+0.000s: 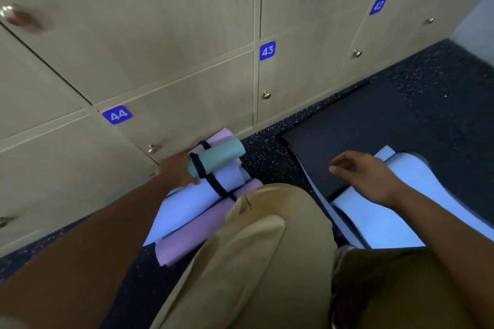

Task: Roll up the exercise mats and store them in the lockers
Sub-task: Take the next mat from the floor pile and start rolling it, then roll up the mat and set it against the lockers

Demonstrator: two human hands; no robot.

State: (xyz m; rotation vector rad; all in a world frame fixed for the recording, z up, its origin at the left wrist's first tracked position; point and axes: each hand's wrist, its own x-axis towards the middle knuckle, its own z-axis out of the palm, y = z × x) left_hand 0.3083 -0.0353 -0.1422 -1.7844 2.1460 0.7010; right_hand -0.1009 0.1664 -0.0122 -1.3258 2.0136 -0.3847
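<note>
Two hands apart: left hand seemingly gripping strapped mat bundle, right hand relaxed, empty above flat mats.

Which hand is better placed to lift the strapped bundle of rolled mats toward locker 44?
Left. The left hand already touches the bundle below locker 44; the right hand hovers over unrolled mats.

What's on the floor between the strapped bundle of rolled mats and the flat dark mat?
Only a bare strip of speckled floor separates the bundle from the dark mat in the head view.
</note>
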